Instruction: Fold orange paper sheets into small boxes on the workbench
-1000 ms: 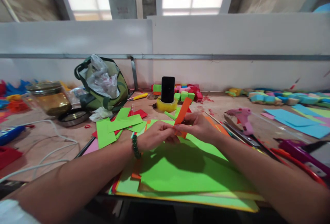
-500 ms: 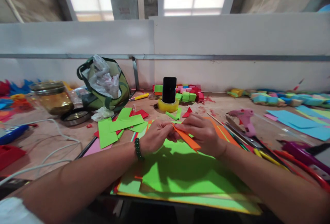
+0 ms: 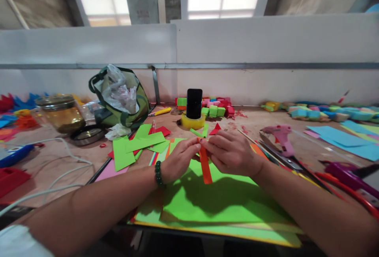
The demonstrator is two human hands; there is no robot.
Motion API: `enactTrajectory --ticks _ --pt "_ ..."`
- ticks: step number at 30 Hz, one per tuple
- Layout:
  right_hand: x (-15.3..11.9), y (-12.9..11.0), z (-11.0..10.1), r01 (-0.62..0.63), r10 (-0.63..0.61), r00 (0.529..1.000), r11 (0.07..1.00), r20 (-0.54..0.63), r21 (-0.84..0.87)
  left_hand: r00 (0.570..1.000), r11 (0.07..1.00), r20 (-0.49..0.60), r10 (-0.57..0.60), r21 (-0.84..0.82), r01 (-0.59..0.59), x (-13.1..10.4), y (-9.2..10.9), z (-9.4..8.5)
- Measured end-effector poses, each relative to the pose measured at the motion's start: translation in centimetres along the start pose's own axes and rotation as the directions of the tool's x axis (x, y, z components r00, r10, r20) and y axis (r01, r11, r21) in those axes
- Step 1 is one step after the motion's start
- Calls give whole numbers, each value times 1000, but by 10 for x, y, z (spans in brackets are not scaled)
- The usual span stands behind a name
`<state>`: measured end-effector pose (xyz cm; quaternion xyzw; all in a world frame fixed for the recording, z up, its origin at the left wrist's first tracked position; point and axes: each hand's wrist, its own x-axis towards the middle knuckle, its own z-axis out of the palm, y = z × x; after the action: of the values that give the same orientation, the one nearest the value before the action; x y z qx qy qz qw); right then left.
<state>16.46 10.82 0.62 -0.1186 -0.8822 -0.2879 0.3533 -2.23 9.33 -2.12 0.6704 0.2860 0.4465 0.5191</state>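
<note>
An orange paper strip (image 3: 205,167) hangs down between my hands, its top end pinched in the fingers. My left hand (image 3: 180,157) is closed on that upper end from the left, a dark green bead bracelet (image 3: 159,174) on its wrist. From the other side my right hand (image 3: 232,152) is closed on the same end, thumb and fingertips pressed together. How the paper is folded under the fingertips is hidden. Below both hands lies a stack of bright green paper sheets (image 3: 225,205), with their shadow on it.
Cut green pieces (image 3: 142,142) lie left of the stack. Behind stand a phone (image 3: 194,103) on a yellow tape roll (image 3: 193,121), a green bag (image 3: 139,105) and a glass jar (image 3: 62,117). A pink glue gun (image 3: 280,136) and red-handled scissors (image 3: 349,192) are at right.
The orange strip has swung from slanting down to the right to hanging nearly straight down. My right hand's fingers have shifted on its upper end.
</note>
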Motion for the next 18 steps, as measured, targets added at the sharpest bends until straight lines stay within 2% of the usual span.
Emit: enactTrajectory --ticks 2,3,5,7,10,14,18 --pt "0 -1 3 -93 96 995 984 -12 155 998 991 0 56 119 -55 1 -1 -1" --pt "0 -1 4 -174 184 983 956 -21 235 996 978 7 91 188 -91 1 -1 -1" --pt "0 -2 8 -354 384 923 862 -10 363 988 939 48 147 306 -155 1 1 0" --pt "1 -3 12 -476 517 855 758 34 446 982 908 78 169 375 -186 0 3 0" --pt "2 -4 15 -509 573 817 667 61 545 981 895 75 181 400 -196 -1 6 1" --pt "3 -5 12 -499 596 801 623 48 603 986 934 46 159 317 -166 -1 3 1" --pt "5 -6 5 -548 578 795 553 184 628 989 937 63 137 317 -150 -2 3 2"
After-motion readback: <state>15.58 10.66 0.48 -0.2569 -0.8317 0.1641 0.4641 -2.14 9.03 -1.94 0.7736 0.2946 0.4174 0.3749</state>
